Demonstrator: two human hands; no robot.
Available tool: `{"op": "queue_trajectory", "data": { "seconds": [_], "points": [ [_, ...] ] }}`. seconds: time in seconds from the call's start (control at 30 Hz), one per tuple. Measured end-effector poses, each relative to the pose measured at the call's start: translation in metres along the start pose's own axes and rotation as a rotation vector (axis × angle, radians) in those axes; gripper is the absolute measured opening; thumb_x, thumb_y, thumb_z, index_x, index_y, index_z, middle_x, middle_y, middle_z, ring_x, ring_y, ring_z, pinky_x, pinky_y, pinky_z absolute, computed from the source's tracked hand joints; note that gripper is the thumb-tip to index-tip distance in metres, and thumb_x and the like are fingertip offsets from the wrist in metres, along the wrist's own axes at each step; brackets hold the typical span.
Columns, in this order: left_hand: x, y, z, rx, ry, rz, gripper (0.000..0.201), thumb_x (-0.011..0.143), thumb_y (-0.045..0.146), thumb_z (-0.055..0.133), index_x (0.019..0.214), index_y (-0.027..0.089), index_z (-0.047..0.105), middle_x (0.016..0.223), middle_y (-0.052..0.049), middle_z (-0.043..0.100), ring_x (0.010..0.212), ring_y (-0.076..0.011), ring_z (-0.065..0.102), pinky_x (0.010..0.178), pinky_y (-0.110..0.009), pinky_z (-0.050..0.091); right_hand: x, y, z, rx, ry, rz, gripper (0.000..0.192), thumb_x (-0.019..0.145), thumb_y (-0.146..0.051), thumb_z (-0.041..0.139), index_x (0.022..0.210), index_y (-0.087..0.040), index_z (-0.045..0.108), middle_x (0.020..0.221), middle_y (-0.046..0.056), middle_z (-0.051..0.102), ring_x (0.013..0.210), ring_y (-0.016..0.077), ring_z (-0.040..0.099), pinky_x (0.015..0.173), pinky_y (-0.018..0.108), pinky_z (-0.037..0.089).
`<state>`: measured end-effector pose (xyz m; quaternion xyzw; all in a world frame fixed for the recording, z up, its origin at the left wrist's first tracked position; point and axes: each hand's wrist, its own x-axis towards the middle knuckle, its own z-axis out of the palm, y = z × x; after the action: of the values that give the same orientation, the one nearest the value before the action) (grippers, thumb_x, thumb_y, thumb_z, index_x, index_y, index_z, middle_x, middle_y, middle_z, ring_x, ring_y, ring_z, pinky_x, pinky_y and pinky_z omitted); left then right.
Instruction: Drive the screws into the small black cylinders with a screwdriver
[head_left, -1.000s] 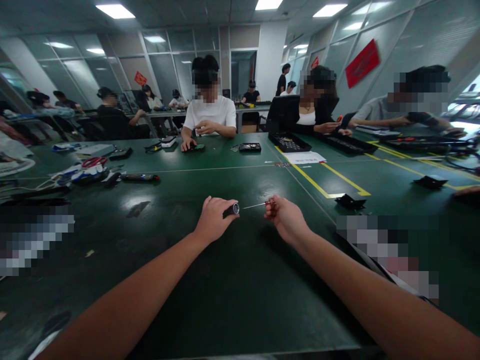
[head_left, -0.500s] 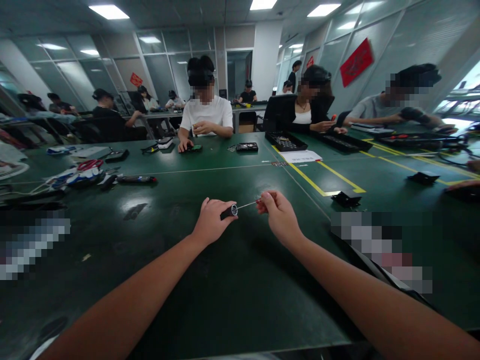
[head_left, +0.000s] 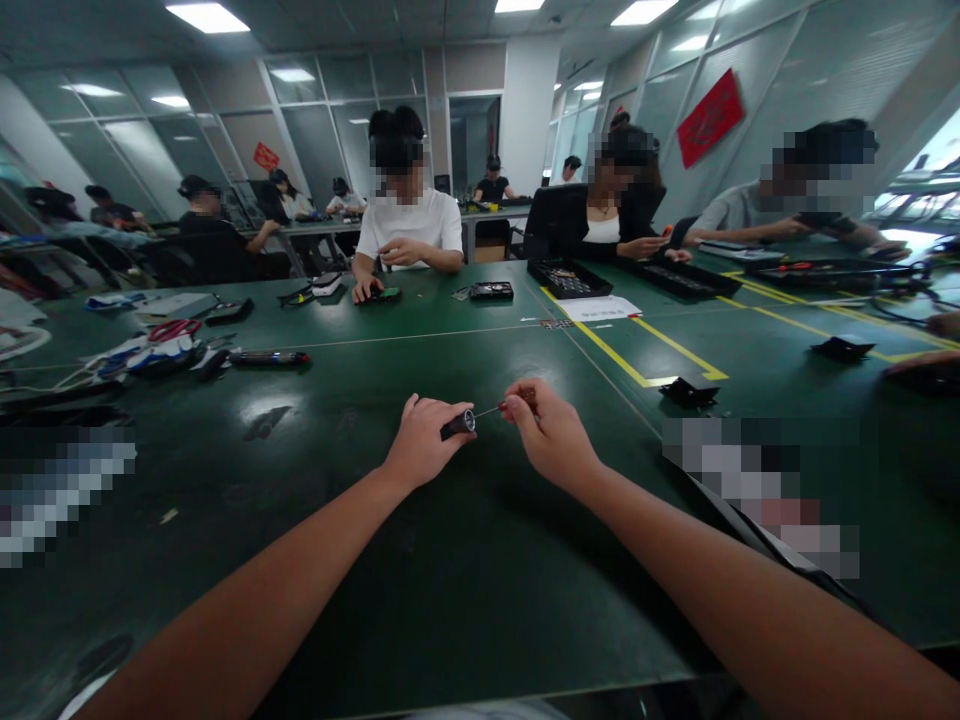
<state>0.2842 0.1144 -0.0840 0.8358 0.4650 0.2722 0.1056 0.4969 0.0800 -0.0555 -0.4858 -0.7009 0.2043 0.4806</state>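
Observation:
My left hand [head_left: 421,440] is closed around a short black cylinder [head_left: 459,424] that looks like a small flashlight. Its round, silver-rimmed end faces right, toward my other hand. From that end a thin metal rod [head_left: 487,410] runs to my right hand [head_left: 549,428], whose thumb and fingers pinch it. Whether the rod's left tip is inside the cylinder or just touching its rim, I cannot tell. Most of the cylinder's body is hidden by my left fingers, and the rod's other end is covered by my right hand. Both hands are above the green tabletop [head_left: 450,600].
A dark pen-shaped tool [head_left: 268,359] lies left, beside a pile of cables and gloves [head_left: 169,350]. Small black parts [head_left: 688,392] sit on the right near yellow tape [head_left: 600,350]. Across the table, a person in a white shirt [head_left: 409,235] works near black trays [head_left: 568,279].
My right hand has shifted left toward the cylinder, and less of the rod shows between the hands. The left hand has stayed in place with the cylinder.

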Motion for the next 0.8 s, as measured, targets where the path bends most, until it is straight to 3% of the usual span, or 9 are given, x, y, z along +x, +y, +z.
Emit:
{"op": "queue_trajectory", "data": {
  "seconds": [0.2,0.47,0.8],
  "points": [
    [0.0026,-0.0003,0.0022,-0.002,-0.047,0.019,0.043,0.090,0.039,0.069,0.130,0.027,0.062,0.107,-0.004,0.070,0.104,-0.0249,0.060,0.110,-0.054,0.036,0.0012,0.0028,-0.0020,-0.103,0.090,-0.018,0.014,0.099,-0.034,0.044,0.095,-0.024,0.053,0.081,0.004,0.068,0.075,0.0210,0.067,0.071,0.035,0.047],
    [0.0021,0.0019,0.0004,-0.014,-0.056,0.015,0.040,0.092,0.037,0.066,0.131,0.028,0.062,0.111,-0.005,0.069,0.109,-0.0264,0.059,0.116,-0.061,0.028,0.0003,0.0027,-0.0030,0.002,0.056,0.017,0.016,0.100,-0.038,0.044,0.096,-0.025,0.053,0.082,0.003,0.069,0.078,0.0208,0.068,0.073,0.035,0.050],
    [0.0022,-0.0014,0.0034,0.006,-0.069,0.010,0.041,0.092,0.038,0.067,0.131,0.028,0.062,0.112,-0.004,0.069,0.111,-0.0260,0.058,0.116,-0.060,0.027,0.0010,0.0037,-0.0004,-0.076,0.047,0.002,0.013,0.099,-0.034,0.044,0.095,-0.025,0.053,0.080,0.003,0.068,0.076,0.0217,0.068,0.071,0.035,0.047]
  ]
}}
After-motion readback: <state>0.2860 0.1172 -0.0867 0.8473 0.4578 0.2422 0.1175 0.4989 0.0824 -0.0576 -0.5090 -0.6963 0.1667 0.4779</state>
